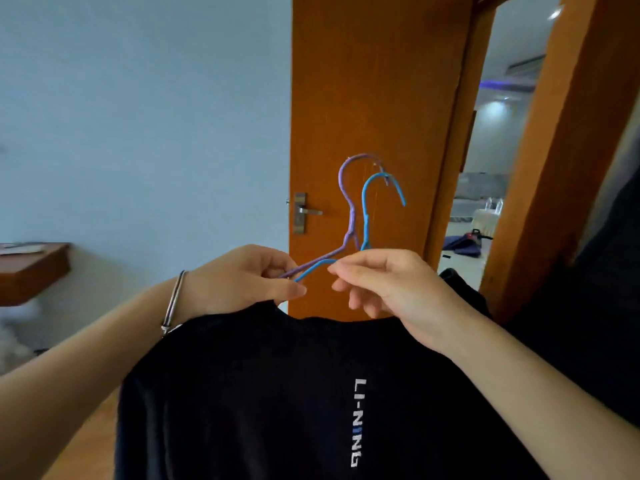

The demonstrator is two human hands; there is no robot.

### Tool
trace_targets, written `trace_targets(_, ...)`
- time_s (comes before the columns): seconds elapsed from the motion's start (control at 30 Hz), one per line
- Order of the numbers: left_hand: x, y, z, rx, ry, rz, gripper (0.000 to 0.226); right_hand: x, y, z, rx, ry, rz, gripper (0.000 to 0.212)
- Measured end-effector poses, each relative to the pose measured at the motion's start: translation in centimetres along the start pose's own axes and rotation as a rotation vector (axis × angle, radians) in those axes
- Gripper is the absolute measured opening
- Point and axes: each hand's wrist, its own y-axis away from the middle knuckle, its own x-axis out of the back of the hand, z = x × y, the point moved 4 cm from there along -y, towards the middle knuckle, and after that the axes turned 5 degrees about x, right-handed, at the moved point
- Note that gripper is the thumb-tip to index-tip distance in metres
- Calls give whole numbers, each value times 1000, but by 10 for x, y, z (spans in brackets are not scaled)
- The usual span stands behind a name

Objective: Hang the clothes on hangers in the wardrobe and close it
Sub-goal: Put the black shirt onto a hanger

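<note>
Both hands were closed on wire: the left hand (242, 278) pinched the purple hanger (346, 199), the right hand (384, 282) the blue hanger (365, 209), above the black T-shirt (277, 393). The hangers looked to be mid-separation; next, one would need to be freed and fed through the collar.

Ahead of me an orange wooden door (374, 98) stands open, its metal handle (304, 212) at the left edge; a pale blue wall (145, 116) beside it; a brown shelf (33, 268) far left.

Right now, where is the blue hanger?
In the head view, centre frame: the blue hanger is pinched between the left hand and right hand, beside the purple hanger, above the black shirt, before the orange door.
</note>
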Motion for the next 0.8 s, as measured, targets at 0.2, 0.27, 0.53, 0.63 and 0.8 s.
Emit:
trace_targets(0.2,65,-1,-77,112,-90,132,22,-12,-75,4,223,426,105,25)
trace_targets(0.27,81,-2,-91,134,-137,174,16,-31,-105,24,171,514,-17,49)
trace_targets(0.53,141,-12,-139,204,-189,268,31,-115,-200,62,377,624,-177,40)
trace_targets(0.63,158,-24,-157,243,-220,310,28,-128,-239,66,487,616,-204,31)
trace_targets(0.8,185,-66,-185,307,-475,389,17,-155,-314,97,614,611,-216,28)
